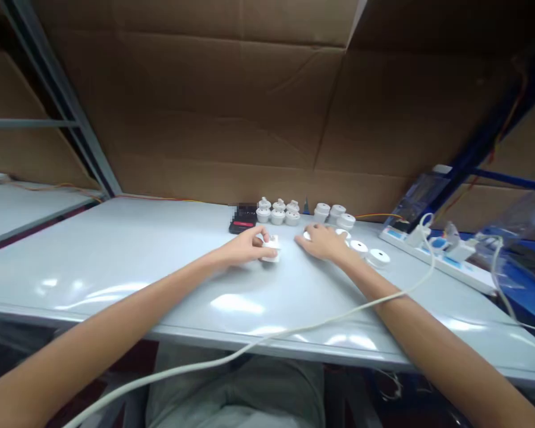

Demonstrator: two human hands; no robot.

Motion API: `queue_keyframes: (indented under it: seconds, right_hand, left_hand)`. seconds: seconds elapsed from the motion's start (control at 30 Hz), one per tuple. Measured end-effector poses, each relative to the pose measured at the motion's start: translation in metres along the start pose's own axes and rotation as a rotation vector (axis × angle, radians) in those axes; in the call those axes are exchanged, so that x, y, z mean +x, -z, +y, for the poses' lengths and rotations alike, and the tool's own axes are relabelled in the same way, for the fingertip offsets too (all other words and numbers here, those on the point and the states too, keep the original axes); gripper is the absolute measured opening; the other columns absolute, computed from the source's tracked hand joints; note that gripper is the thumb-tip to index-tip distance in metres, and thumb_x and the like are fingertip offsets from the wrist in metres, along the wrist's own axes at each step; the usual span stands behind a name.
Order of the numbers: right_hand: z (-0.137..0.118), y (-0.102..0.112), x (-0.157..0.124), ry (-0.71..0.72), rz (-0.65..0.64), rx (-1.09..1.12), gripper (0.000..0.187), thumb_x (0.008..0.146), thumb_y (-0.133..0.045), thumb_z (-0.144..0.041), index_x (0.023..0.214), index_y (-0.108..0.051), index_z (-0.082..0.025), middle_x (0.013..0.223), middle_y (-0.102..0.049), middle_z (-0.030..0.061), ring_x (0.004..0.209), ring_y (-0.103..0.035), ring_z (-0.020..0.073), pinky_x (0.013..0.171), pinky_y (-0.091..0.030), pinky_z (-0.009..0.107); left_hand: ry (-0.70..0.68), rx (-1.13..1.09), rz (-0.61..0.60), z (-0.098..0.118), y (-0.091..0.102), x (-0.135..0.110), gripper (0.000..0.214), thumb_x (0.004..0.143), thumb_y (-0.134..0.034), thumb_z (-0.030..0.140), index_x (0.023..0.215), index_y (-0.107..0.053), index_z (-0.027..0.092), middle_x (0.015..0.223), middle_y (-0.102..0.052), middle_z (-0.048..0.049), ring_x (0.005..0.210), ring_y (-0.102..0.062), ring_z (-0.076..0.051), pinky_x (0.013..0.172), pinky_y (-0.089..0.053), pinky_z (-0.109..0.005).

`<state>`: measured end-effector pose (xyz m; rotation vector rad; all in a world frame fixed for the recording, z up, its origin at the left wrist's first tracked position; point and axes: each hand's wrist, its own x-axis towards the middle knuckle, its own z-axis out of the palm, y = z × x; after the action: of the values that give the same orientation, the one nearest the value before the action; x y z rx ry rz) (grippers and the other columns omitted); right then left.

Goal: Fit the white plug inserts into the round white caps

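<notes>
My left hand (246, 245) rests on the pale table (129, 255) with its fingers closed round a small white plastic part (272, 247). My right hand (321, 241) lies just to the right of it, fingers curled over a white round piece (308, 236) that is mostly hidden. Behind both hands stand two rows of white knobbed parts (277, 212) and a few white round caps (336, 214). Two flat white discs with dark centres (369, 252) lie right of my right hand.
A black device with a red stripe (243, 219) sits behind my left hand. A white power strip (437, 258) with plugs runs along the right; its white cable (294, 328) crosses my right forearm and drops off the front edge. Cardboard walls stand behind.
</notes>
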<state>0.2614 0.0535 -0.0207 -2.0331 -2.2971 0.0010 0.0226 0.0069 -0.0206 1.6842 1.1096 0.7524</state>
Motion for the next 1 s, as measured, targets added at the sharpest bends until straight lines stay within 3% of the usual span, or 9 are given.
queue_keyframes:
  seconds: [0.1,0.3,0.5,0.6,0.73,0.83,1.0]
  right_hand:
    - [0.000,0.000,0.000,-0.015,0.002,0.003,0.057,0.098,-0.038,-0.056,0.129,-0.067,-0.018,0.143,-0.058,0.0244,0.131,-0.050,0.0521,0.100,-0.029,0.083]
    - [0.002,0.000,0.001,-0.055,-0.016,-0.019,0.054,0.099,-0.038,-0.049,0.133,-0.064,-0.017,0.145,-0.056,0.0254,0.134,-0.046,0.0519,0.100,-0.028,0.084]
    - [0.003,-0.005,0.002,0.076,0.072,-0.092,0.051,0.099,-0.038,-0.042,0.132,-0.064,-0.013,0.143,-0.058,0.0260,0.146,-0.033,0.0483,0.109,-0.016,0.082]
    - [0.001,-0.005,0.001,0.129,0.092,-0.102,0.049,0.099,-0.040,-0.043,0.131,-0.065,-0.015,0.144,-0.059,0.0240,0.146,-0.034,0.0456,0.112,-0.016,0.078]
    - [-0.001,-0.003,0.000,0.148,0.057,-0.101,0.049,0.100,-0.038,-0.044,0.129,-0.066,-0.016,0.142,-0.061,0.0222,0.145,-0.037,0.0438,0.113,-0.020,0.072]
    - [0.000,0.000,-0.001,0.126,0.028,-0.088,0.050,0.100,-0.038,-0.046,0.131,-0.064,-0.018,0.141,-0.062,0.0208,0.139,-0.045,0.0426,0.110,-0.030,0.067]
    - [0.003,0.005,-0.002,0.128,-0.009,-0.098,0.046,0.099,-0.040,-0.038,0.136,-0.060,-0.019,0.140,-0.062,0.0192,0.132,-0.053,0.0404,0.103,-0.042,0.061]
  left_hand:
    - [-0.090,0.080,0.048,-0.001,-0.001,-0.001,0.039,0.071,-0.077,0.041,0.089,-0.047,0.023,0.079,-0.062,0.0030,0.070,-0.058,-0.015,0.063,-0.040,-0.025]
    - [-0.355,0.462,0.059,-0.004,-0.005,-0.004,0.026,0.080,-0.070,0.036,0.096,-0.054,0.023,0.094,-0.064,-0.0026,0.087,-0.061,-0.021,0.076,-0.047,-0.031]
    - [-0.486,0.563,0.136,0.000,-0.009,-0.006,0.035,0.082,-0.067,0.029,0.115,-0.056,0.023,0.117,-0.064,-0.0079,0.107,-0.061,-0.025,0.096,-0.047,-0.036]
    - [-0.546,0.626,0.109,0.002,-0.011,-0.007,0.029,0.085,-0.064,0.027,0.114,-0.061,0.022,0.116,-0.065,-0.0089,0.107,-0.061,-0.026,0.096,-0.048,-0.037]
    - [-0.578,0.706,0.116,0.001,-0.013,-0.005,0.033,0.090,-0.060,0.028,0.122,-0.063,0.020,0.113,-0.065,-0.0098,0.105,-0.062,-0.026,0.094,-0.049,-0.038]
    - [-0.583,0.858,0.114,0.004,-0.016,0.004,0.042,0.092,-0.058,0.028,0.133,-0.061,0.021,0.110,-0.063,-0.0109,0.100,-0.062,-0.026,0.090,-0.051,-0.039]
    - [-0.590,1.187,0.104,0.027,-0.022,0.043,0.050,0.090,-0.047,0.011,0.137,-0.062,0.022,0.108,-0.063,-0.0131,0.101,-0.060,-0.028,0.088,-0.050,-0.040]
